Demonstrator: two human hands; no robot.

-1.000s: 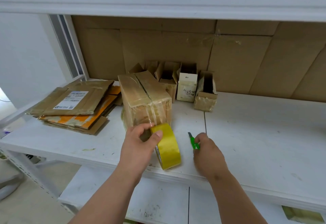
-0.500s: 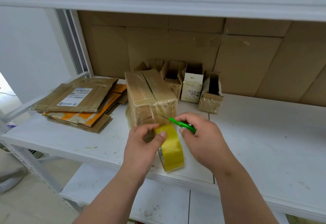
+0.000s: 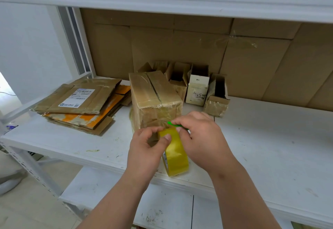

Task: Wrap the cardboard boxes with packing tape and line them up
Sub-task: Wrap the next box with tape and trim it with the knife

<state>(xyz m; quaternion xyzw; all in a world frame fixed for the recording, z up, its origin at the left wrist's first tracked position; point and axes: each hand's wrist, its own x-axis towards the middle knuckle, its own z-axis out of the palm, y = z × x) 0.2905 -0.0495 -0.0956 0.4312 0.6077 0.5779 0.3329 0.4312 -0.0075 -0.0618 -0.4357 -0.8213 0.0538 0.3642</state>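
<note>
Gripping the yellow tape roll (image 3: 175, 154) just before the taped box (image 3: 155, 100), left hand (image 3: 146, 154); right hand (image 3: 201, 138) pinching a green cutter (image 3: 173, 124).

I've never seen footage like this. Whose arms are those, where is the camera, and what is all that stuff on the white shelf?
There is no machine here: the arms belong to a person wearing a wide-angle camera on the head, so you look forward and down as they do. The left hand grips a roll of yellow packing tape standing on edge near the front of the white shelf. The right hand pinches a small green cutter, held at the stretch of tape running from the roll to the taped cardboard box just behind. Further back, against a cardboard-lined wall, stand several small open boxes. To the left lies a stack of flattened cartons, the top one bearing a shipping label.
</note>
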